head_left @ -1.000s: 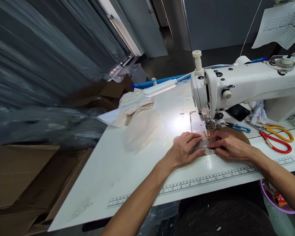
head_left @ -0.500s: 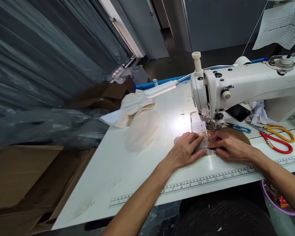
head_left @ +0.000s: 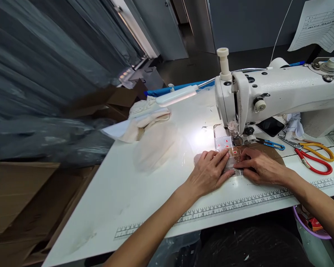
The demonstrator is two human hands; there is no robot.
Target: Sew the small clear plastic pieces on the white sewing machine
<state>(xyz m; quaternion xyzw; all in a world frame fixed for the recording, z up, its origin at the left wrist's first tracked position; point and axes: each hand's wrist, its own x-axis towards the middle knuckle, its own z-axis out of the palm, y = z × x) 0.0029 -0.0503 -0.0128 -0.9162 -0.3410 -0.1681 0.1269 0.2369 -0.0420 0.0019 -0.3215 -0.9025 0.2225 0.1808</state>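
A small piece of sheer fabric (head_left: 230, 164) lies in front of the sewing machine's presser foot (head_left: 234, 140). My left hand (head_left: 210, 171) rests flat on its left side, fingers stretched toward the machine. On the other side, my right hand (head_left: 257, 166) has thumb and fingers closed at the fabric, close to my left fingertips. Under my right hand is a flat brown sheet (head_left: 271, 152), partly covered. Small red marks show on the plate left of the presser foot. The fabric's edges beneath my fingers are hidden.
The white sewing machine (head_left: 289, 92) stands at the right. Blue thread snips (head_left: 271, 144) and red-and-yellow-handled scissors (head_left: 313, 154) lie beside my right hand. Pale fabric pieces (head_left: 153, 148) lie on the left of the table, and a printed ruler (head_left: 225, 209) runs along its front edge.
The view has shifted slightly. My hands keep nearly the same place at the fabric; my left hand lies a little flatter and closer to my right fingers.
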